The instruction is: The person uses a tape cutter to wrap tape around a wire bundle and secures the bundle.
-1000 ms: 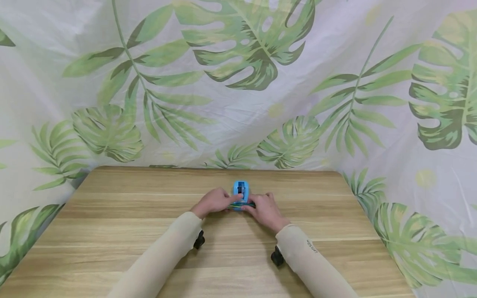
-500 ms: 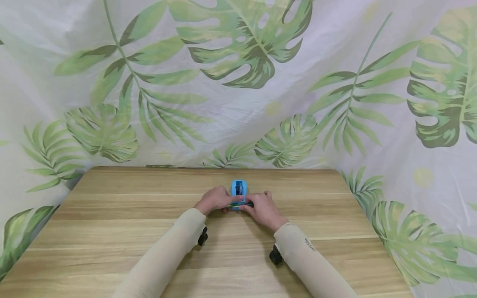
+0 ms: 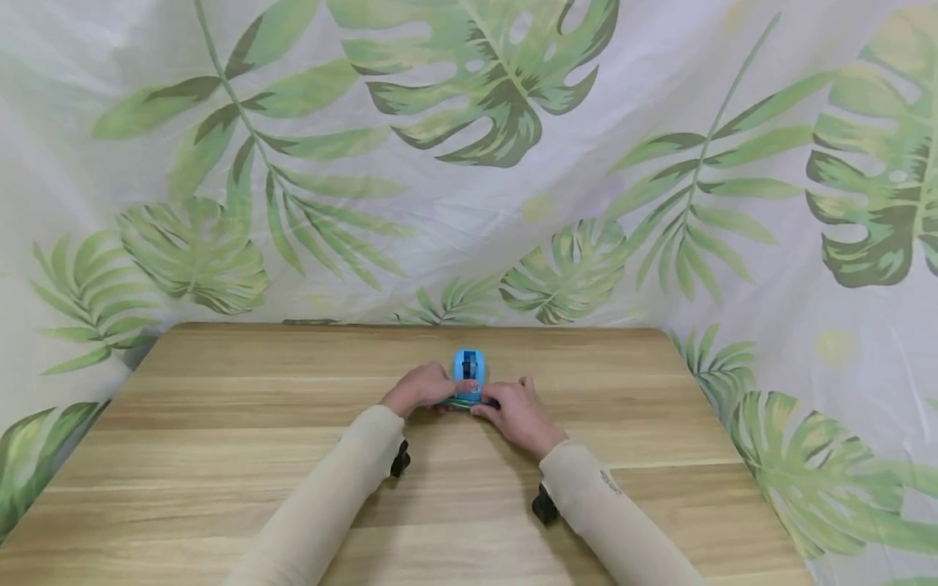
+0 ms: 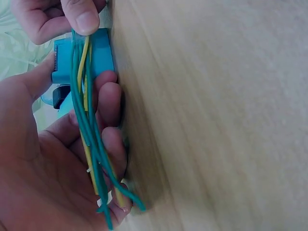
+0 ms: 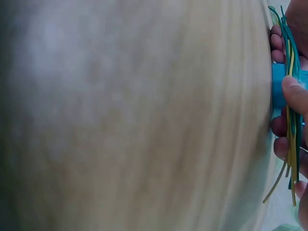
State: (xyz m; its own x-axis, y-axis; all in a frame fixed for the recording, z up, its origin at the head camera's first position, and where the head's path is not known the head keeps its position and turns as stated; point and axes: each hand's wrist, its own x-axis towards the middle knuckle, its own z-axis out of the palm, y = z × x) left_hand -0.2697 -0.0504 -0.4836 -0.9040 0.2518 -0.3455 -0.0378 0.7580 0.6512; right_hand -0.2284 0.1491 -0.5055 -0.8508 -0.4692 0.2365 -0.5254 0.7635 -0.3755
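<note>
A blue tape dispenser (image 3: 469, 365) stands on the table near its far edge. My left hand (image 3: 423, 386) grips its front end, with the thumb by the cutter and the fingers curled low around it. Across the front of the dispenser lies a bundle of green and yellow wires (image 4: 89, 115), passing over the left hand's fingers in the left wrist view. My right hand (image 3: 519, 411) pinches the bundle near its middle, thumb (image 5: 292, 89) on top. A clear shiny patch shows on the wires by that thumb; whether it is tape I cannot tell.
The wood-grain table (image 3: 293, 488) extends toward me and to both sides. A leaf-patterned cloth (image 3: 469, 203) hangs right behind its far edge. Black wrist devices (image 3: 545, 505) sit under both sleeves.
The head view has shifted slightly. Both hands stay at the dispenser with their holds kept; the wire bundle sits slightly lower against the dispenser's front than half a second ago.
</note>
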